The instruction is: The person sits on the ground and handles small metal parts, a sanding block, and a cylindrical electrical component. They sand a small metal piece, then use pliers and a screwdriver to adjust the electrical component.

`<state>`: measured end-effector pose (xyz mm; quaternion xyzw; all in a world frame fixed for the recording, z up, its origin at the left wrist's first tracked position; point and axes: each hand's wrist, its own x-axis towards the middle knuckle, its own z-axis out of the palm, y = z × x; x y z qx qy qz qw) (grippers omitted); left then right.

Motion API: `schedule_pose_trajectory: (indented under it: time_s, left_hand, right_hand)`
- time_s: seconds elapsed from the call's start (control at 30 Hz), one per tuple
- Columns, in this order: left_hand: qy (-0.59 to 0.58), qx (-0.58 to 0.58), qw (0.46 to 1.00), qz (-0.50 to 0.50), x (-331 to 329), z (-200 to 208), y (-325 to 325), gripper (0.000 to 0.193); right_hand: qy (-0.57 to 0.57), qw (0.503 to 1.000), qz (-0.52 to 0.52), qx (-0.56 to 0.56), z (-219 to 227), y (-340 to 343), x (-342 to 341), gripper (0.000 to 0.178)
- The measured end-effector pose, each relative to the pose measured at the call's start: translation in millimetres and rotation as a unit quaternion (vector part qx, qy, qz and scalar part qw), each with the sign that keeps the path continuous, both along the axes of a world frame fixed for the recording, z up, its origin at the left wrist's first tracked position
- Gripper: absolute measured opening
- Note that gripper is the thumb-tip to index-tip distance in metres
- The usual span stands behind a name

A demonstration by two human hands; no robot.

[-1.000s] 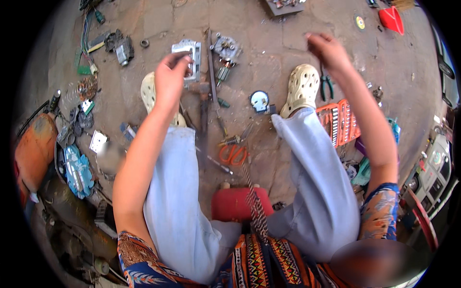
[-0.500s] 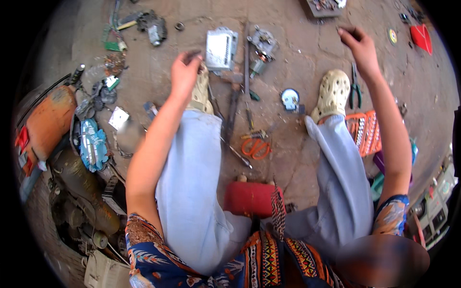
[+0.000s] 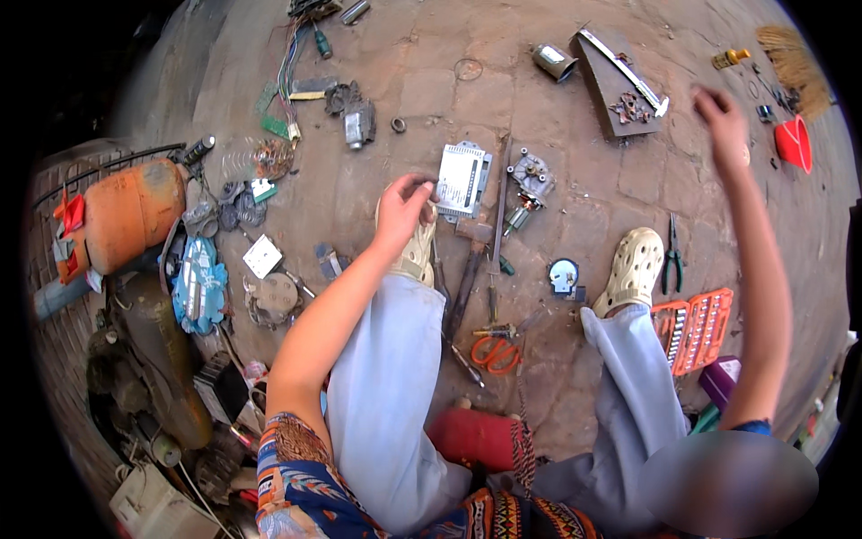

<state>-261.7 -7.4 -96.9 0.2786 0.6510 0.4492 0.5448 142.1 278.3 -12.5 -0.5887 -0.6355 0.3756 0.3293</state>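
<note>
My left hand (image 3: 404, 214) hovers over my left shoe, just left of a silver electronic module (image 3: 461, 182). Its fingers are curled with the thumb pressed to them; anything between them is too small to make out. My right hand (image 3: 721, 123) is stretched out at the far right, beside a dark metal block (image 3: 600, 83) that carries a caliper (image 3: 624, 72) and small copper-coloured scraps (image 3: 631, 110). The right fingers are bent close to the thumb, slightly blurred, and whatever they may hold cannot be seen.
Between my feet lie a hammer (image 3: 471, 260), orange-handled scissors (image 3: 496, 354) and a small motor with gear housing (image 3: 532, 175). Pliers (image 3: 672, 256) and an orange socket set (image 3: 703, 331) sit right of my right shoe. An orange gas cylinder (image 3: 135, 216) stands left; a red cup (image 3: 793, 144) lies far right.
The view has tilted farther forward, bringing the whole metal block and caliper into sight. My right hand has moved farther out and rightward past the block; my left stays beside the module.
</note>
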Motion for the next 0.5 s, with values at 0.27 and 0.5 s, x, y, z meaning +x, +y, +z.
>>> schedule_pose_trajectory:
  time_s: [0.27,0.5]
  left_hand:
    - [-0.098,-0.044,0.99,0.087,-17.6,-0.8,-0.2,0.031]
    - [-0.104,-0.014,0.991,0.085,-19.9,-5.9,1.9,0.036]
  right_hand:
    - [-0.127,0.961,0.158,0.189,118.3,64.0,-51.3,0.028]
    - [-0.02,0.969,-0.148,0.197,-27.4,-12.6,-54.8,0.015]
